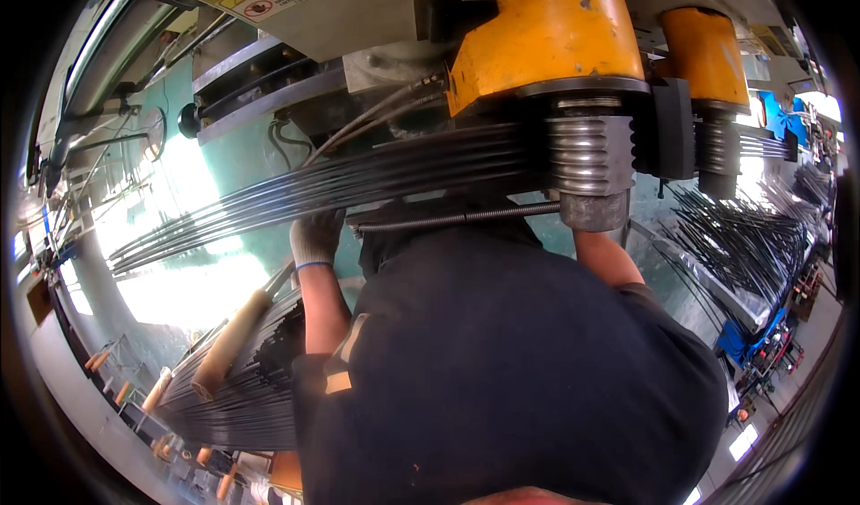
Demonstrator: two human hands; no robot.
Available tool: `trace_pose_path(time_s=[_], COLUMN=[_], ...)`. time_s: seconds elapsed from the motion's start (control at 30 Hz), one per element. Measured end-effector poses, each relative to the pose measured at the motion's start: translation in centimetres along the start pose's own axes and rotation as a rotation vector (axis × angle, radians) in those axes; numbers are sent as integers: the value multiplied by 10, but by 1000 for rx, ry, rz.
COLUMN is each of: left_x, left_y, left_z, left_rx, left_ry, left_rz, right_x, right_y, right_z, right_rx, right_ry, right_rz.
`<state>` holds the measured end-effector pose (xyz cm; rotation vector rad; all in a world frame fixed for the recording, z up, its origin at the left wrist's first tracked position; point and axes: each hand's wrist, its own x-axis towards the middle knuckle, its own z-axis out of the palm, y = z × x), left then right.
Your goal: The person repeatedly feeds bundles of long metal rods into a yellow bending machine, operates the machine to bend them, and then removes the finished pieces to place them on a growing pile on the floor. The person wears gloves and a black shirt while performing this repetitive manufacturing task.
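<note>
My left hand (315, 239), in a pale knitted glove with a blue cuff, is raised to the lower edge of a bundle of long dark metal rods (349, 178). Its fingers are hidden around the rods, so their grip does not show. Right of it, a thin spring-like threaded bar (457, 218) runs to the ridged metal roller (589, 160) under an orange machine head (555, 30). The rods pass behind this roller. My right forearm (607, 258) reaches up behind the roller's lower end, which hides my right hand.
A second orange head (706, 57) with a ridged roller stands at the right. Beyond it lies a heap of loose dark rods (743, 236) on a metal trough. At lower left, a stack of rods (237, 411) lies beside a tan cylinder (231, 344). Cables (372, 115) hang behind the bundle.
</note>
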<state>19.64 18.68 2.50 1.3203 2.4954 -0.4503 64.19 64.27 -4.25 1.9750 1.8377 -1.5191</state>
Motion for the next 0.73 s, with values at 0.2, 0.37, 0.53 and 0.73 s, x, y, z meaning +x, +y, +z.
trace_pose_path(time_s=[0.2, 0.37, 0.53, 0.73], left_x=[13, 27, 31, 33], left_y=[-4, -21, -33, -26], left_z=[-25, -4, 38, -16], left_rx=[-608, -2244, -2462, -3289], left_ry=[91, -36, -240, -746], left_rz=[60, -30, 23, -435], right_x=[14, -50, -130, -208], right_y=[8, 13, 56, 51], right_z=[27, 64, 76, 74], right_rx=[-12, -27, -145, 16], right_ry=[4, 34, 126, 231], right_rz=[-108, -64, 81, 128])
